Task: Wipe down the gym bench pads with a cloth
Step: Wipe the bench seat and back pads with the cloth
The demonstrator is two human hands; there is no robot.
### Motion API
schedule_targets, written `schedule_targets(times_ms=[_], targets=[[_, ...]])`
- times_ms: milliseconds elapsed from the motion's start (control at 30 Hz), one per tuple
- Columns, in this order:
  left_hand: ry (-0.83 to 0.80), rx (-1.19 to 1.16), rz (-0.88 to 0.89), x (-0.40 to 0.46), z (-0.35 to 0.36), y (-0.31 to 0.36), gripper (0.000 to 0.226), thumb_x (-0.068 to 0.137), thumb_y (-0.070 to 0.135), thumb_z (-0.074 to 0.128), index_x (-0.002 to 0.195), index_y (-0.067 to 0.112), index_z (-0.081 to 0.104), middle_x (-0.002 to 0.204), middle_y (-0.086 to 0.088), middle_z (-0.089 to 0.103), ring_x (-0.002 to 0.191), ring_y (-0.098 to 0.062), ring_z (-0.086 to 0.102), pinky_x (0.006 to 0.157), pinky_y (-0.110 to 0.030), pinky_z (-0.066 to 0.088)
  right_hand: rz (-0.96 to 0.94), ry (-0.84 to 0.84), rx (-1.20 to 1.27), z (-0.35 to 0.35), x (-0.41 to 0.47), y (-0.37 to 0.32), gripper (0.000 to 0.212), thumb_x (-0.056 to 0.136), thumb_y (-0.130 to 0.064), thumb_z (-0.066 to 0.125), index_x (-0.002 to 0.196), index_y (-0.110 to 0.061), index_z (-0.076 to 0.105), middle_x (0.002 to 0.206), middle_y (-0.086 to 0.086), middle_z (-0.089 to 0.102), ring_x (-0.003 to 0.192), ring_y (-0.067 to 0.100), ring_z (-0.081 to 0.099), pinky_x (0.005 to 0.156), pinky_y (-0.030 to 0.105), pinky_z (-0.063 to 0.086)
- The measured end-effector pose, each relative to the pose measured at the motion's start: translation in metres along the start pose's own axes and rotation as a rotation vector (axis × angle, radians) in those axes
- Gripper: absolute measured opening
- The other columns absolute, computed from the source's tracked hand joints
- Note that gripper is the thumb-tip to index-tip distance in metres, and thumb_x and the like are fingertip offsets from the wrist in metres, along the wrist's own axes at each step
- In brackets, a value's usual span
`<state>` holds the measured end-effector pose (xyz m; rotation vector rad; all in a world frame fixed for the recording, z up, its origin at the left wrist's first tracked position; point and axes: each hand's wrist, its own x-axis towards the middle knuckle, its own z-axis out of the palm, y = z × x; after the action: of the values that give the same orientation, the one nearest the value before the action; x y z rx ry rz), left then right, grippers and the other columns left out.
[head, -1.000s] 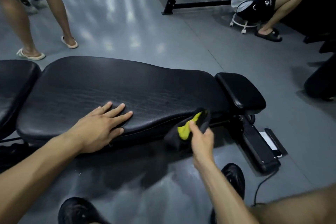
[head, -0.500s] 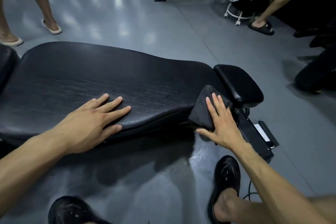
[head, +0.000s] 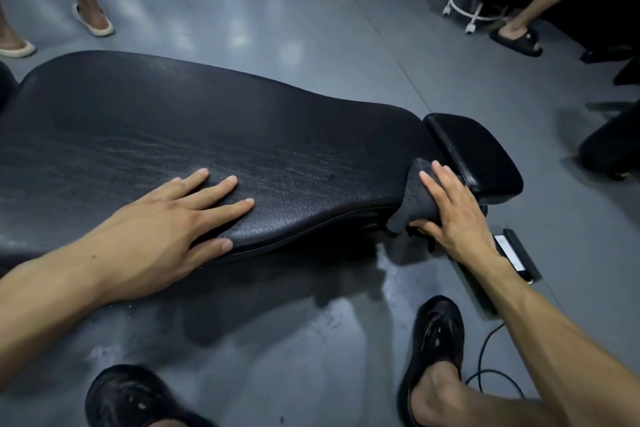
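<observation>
Grey floor behind, my right hand [head: 453, 218] has flattened the cloth [head: 417, 198] onto the pad's [head: 207, 135] end, left hand [head: 166, 218] flat, bracing.

Bare forearms without sleeves, bare hands [head: 453, 215], and black perforated clogs [head: 434, 336] on both feet.

Left hand [head: 166, 225] flat on black bench pad [head: 214, 135], right hand [head: 453, 215] over dark cloth [head: 417, 198] at its end.
</observation>
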<state>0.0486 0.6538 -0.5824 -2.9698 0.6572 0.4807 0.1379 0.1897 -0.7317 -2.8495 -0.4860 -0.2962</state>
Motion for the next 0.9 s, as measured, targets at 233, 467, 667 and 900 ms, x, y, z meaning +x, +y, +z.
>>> schedule_targets(times_ms=[233, 467, 667, 900], targets=[[-0.004, 0.012, -0.016, 0.001, -0.003, 0.002, 0.077, 0.074, 0.075, -0.015, 0.149, 0.058, -0.012, 0.165, 0.021, -0.014, 0.156, -0.015, -0.012, 0.126, -0.031, -0.001, 0.018, 0.012, -0.170, 0.004, 0.005, -0.032, 0.093, 0.089, -0.051, 0.059, 0.162, -0.011, 0.018, 0.171, 0.009, 0.015, 0.158, 0.030, 0.013, 0.112, 0.065, 0.035], [-0.045, -0.086, -0.014, 0.010, -0.012, 0.000, 0.064, 0.093, 0.069, 0.029, 0.148, 0.060, -0.002, 0.165, 0.025, -0.008, 0.156, -0.011, -0.009, 0.128, -0.033, 0.006, -0.320, 0.139, -0.103, 0.013, 0.020, -0.124, 0.086, 0.089, -0.052, 0.058, 0.160, -0.016, 0.026, 0.167, 0.009, 0.028, 0.154, 0.029, 0.026, 0.111, 0.055, 0.040], [-0.008, -0.131, 0.007, 0.005, -0.003, -0.003, 0.068, 0.087, 0.072, 0.019, 0.151, 0.057, 0.004, 0.166, 0.023, -0.008, 0.155, -0.012, -0.012, 0.128, -0.036, 0.001, -0.330, 0.007, -0.154, -0.014, 0.025, -0.057, 0.093, 0.086, -0.055, 0.069, 0.161, -0.024, 0.023, 0.169, 0.007, 0.024, 0.155, 0.025, 0.026, 0.114, 0.053, 0.040], [0.055, -0.193, 0.045, -0.002, -0.001, -0.012, 0.064, 0.091, 0.067, 0.023, 0.154, 0.052, 0.023, 0.165, 0.025, 0.004, 0.156, -0.006, -0.004, 0.128, -0.031, 0.004, -0.366, 0.121, -0.144, -0.001, 0.019, -0.139, 0.084, 0.088, -0.049, 0.067, 0.158, -0.016, 0.035, 0.165, 0.012, 0.032, 0.152, 0.033, 0.031, 0.107, 0.053, 0.047]])
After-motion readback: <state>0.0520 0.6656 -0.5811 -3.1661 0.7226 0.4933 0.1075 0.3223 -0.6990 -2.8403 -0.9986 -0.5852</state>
